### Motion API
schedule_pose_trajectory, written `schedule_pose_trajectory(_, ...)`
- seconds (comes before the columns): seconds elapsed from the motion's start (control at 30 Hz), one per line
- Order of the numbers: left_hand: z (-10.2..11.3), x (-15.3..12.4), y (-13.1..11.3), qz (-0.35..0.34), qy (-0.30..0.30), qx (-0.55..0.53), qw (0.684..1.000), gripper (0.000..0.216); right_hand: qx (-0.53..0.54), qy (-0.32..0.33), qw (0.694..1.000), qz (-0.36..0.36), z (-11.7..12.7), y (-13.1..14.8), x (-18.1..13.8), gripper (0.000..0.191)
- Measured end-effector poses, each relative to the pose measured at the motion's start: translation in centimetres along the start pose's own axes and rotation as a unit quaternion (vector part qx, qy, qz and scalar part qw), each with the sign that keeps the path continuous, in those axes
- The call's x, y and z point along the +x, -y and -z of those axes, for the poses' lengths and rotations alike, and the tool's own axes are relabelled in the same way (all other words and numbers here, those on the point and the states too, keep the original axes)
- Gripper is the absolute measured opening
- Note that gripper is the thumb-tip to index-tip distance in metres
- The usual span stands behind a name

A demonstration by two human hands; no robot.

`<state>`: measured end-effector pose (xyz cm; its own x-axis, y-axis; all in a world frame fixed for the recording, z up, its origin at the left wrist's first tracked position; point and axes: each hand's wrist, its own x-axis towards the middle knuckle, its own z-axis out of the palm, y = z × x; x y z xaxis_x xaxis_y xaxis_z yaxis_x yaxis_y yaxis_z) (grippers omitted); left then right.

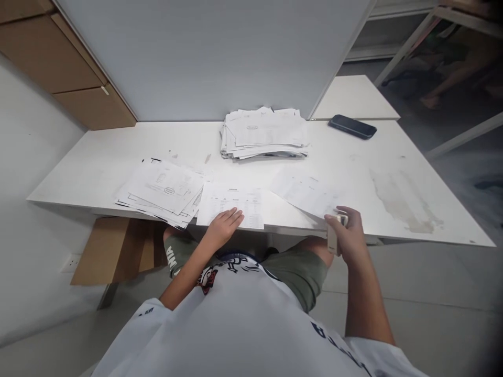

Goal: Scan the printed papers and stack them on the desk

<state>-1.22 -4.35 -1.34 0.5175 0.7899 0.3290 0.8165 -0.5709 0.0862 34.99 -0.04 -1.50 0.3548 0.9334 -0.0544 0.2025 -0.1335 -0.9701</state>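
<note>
White printed paper sheet point(245, 198) at near edge of white tabletop point(346, 165); left hand point(226, 226) laid flat on it, grasping nothing visible. Right hand point(351, 235) clasping small off-white handheld device point(332, 242), near second, fainter printed sheet point(304, 189); contact unclear. Fanned white paper pile point(161, 184) overhangs edge, left: knock from knee point(171, 232) could spill it. Thick white paper stack point(269, 133) behind, uneven; bump might slide top sheets.

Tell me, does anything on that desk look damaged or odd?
Yes: an irregular brownish-grey patch mars the white desk at right; stain or worn coating, I can't tell. The papers at left also lie askew, edges fanned.
</note>
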Motion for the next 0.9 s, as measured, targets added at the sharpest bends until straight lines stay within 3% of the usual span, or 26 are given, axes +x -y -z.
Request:
schedule_pose_trajectory(0.07, 0.0, -0.3, 0.2, -0.002, -0.017, 0.000, 1.000, 0.040, 0.021, 0.002, 0.999, -0.041, 0.5, -0.4, -0.7, 0.057)
schedule_pose_trajectory(0.13, 0.1, -0.6, 0.4, 0.006, -0.029, 0.001, 1.000, 0.040, 0.077, 0.046, 0.990, -0.107, 0.2, -0.3, -2.1, 0.055)
schedule_pose_trajectory(0.2, 0.1, -0.8, 0.5, 0.015, -0.032, 0.004, 0.999, 0.042, 0.140, 0.096, 0.972, -0.164, -0.8, 0.2, -3.9, 0.048)
schedule_pose_trajectory(0.27, 0.1, -0.8, 0.6, 0.017, -0.034, 0.001, 0.999, 0.044, 0.191, 0.102, 0.957, -0.196, -2.3, 1.0, -6.0, 0.039)
schedule_pose_trajectory(0.4, 0.0, -0.5, 0.7, 0.008, -0.007, -0.005, 1.000, 0.047, 0.256, 0.059, 0.940, -0.219, -5.5, 2.5, -10.2, 0.031)
schedule_pose_trajectory(0.47, 0.0, -0.4, 0.7, 0.002, 0.014, 0.020, 1.000, 0.045, 0.272, 0.113, 0.931, -0.216, -6.7, 2.6, -11.9, 0.035)
schedule_pose_trajectory(0.63, 0.4, -0.6, 0.2, -0.027, 0.038, 0.058, 0.997, 0.050, 0.244, 0.317, 0.896, -0.194, -8.9, 1.2, -13.7, 0.039)
schedule_pose_trajectory(0.8, 1.0, -1.1, -0.6, -0.025, 0.001, 0.067, 0.997, 0.045, 0.233, 0.361, 0.881, -0.199, -10.9, 0.9, -13.2, 0.037)
schedule_pose_trajectory(0.9, 1.6, -1.0, -0.9, -0.020, 0.024, 0.069, 0.997, 0.049, 0.280, 0.381, 0.858, -0.202, -11.5, 1.6, -12.8, 0.034)
